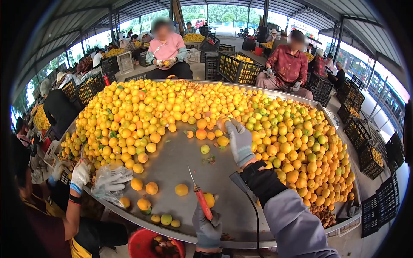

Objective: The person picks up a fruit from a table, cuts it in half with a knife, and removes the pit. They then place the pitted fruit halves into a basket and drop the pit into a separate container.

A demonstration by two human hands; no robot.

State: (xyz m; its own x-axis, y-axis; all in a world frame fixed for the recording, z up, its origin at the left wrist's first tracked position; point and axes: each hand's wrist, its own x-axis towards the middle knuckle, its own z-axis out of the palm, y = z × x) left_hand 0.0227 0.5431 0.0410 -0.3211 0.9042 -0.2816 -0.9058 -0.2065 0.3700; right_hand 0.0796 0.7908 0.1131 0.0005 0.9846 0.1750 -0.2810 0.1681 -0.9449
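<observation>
My left hand [207, 228], in a grey glove, is closed at the near edge of the metal table [176, 150]. It holds a knife [203, 203] with a red handle, its thin blade pointing up and away. A yellow fruit [209, 199] sits against the same hand, right beside the handle. Farther out, my right hand [238, 141], also gloved, reaches to the edge of the fruit pile [297, 142]. Its fingers are closed around an orange fruit [222, 124]. A greenish fruit [204, 149] lies on the metal to the left of that hand.
Clear plastic with gloves [112, 180] lies at the left rim, beside a co-worker's gloved hand [80, 174]. A black cable [254, 204] crosses near my right forearm. A red bucket [140, 241] stands below the near edge. Two people sit across the table, near black crates [238, 69].
</observation>
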